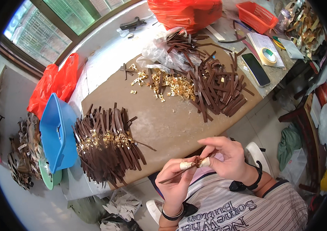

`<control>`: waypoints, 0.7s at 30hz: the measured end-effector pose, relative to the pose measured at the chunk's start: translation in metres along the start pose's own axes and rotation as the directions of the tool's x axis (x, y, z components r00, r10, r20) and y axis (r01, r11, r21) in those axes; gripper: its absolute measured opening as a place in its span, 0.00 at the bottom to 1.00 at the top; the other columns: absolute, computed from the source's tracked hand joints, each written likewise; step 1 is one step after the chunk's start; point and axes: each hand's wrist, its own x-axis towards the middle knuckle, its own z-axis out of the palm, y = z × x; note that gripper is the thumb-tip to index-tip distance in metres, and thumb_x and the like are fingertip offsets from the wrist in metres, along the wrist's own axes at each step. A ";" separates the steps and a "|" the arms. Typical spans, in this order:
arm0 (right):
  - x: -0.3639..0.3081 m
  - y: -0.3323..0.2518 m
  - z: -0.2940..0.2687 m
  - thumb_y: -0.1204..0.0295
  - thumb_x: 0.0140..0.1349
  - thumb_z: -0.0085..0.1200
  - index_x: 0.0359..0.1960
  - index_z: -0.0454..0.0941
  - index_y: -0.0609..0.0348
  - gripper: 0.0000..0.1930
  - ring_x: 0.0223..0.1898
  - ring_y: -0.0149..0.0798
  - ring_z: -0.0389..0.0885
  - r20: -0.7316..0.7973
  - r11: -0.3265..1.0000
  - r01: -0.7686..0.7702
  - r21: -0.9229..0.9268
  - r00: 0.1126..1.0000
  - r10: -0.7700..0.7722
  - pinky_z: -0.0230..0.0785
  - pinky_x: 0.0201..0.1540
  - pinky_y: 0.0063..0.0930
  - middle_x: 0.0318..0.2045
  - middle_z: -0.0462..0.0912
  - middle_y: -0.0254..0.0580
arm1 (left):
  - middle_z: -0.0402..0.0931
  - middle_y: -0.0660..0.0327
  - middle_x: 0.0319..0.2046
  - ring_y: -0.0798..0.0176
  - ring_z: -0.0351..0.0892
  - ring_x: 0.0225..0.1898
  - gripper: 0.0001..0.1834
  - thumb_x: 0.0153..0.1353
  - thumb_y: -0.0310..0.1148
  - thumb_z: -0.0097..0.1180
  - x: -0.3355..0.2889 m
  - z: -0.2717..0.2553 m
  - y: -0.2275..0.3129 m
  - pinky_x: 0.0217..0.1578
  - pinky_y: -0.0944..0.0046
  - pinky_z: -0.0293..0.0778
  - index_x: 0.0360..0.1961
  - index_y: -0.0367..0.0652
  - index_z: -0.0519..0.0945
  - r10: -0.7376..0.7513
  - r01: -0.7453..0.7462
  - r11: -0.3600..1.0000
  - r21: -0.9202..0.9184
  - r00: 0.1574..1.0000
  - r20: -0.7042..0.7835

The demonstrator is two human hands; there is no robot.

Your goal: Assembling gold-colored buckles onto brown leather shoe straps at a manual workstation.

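Close to my body, my left hand [175, 178] pinches a thin brown strap [170, 178], whose end sticks out to the left. My right hand [227, 157] meets it at the other end, thumb and forefinger closed on the strap. Cream tape wraps fingertips on both hands. Any fitting between the fingers is too small to make out. On the brown board [159, 127] at left lies a thick bundle of brown straps [107, 154] with gold buckles across their middle. Loose gold buckles [177, 85] and a heap of plain brown strips [219, 90] lie farther off.
A blue bin [57, 133] and a red bag [54, 86] stand left. At the back are a clear plastic bag [159, 52], a large red bag [186, 13] and a red basket [256, 16]. A phone [255, 69] and a tape roll [268, 56] lie at the right.
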 end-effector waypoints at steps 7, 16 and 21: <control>0.002 0.009 -0.003 0.90 0.42 0.54 0.34 0.79 0.62 0.15 0.27 0.39 0.80 0.168 0.836 0.470 -0.284 0.882 -0.439 0.72 0.28 0.26 0.28 0.80 0.41 | 0.78 0.52 0.36 0.60 0.80 0.40 0.09 0.52 0.13 0.59 -0.005 0.004 0.000 0.42 0.65 0.78 0.35 0.33 0.78 0.053 -0.052 0.999 0.013 0.996 -0.075; 0.003 0.000 0.003 0.86 0.49 0.55 0.31 0.77 0.64 0.08 0.32 0.38 0.78 0.033 0.865 0.378 -0.331 0.920 -0.389 0.72 0.34 0.24 0.31 0.78 0.42 | 0.79 0.57 0.32 0.56 0.81 0.36 0.12 0.43 0.15 0.62 0.002 -0.009 0.005 0.35 0.66 0.77 0.29 0.38 0.78 0.473 -0.516 0.666 0.538 0.850 0.231; 0.007 0.009 -0.007 0.78 0.60 0.53 0.41 0.76 0.69 0.09 0.37 0.30 0.76 0.375 0.993 -0.109 0.048 0.923 0.084 0.70 0.38 0.21 0.35 0.78 0.39 | 0.80 0.58 0.34 0.55 0.81 0.38 0.10 0.43 0.17 0.61 0.006 -0.015 0.005 0.36 0.64 0.79 0.30 0.36 0.80 0.568 -0.611 0.294 0.735 0.730 0.380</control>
